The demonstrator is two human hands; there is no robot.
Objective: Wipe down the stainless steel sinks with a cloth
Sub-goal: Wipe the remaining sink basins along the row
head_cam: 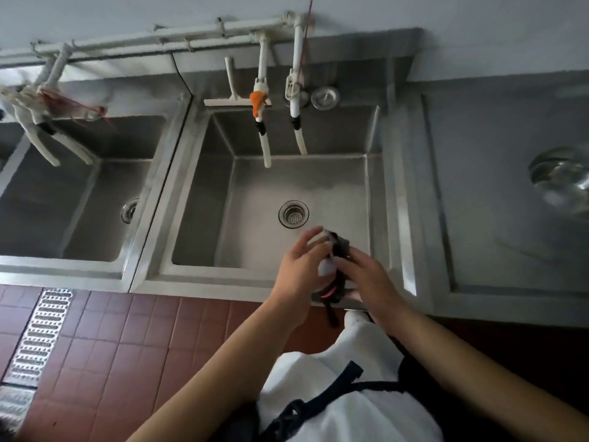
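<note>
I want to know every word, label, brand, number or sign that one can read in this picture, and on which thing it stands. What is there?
None: no readable text appears anywhere in this view.
The sink, the pipes, the squeegee and the dark cloth held between both hands show no lettering.

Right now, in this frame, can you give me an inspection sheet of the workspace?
Surface: steel counter, dull, streaked.
Job's things: middle sink, basin bare, drain strainer in place; left sink; dark cloth bunched between both hands.
Clutter: squeegee and sink plug on back ledge; metal bowl on counter.
Grips: left hand and right hand both holding the cloth.
Cables: red string by pipes.
Surroundings: white water pipes, red floor tiles, floor drain grate.
</note>
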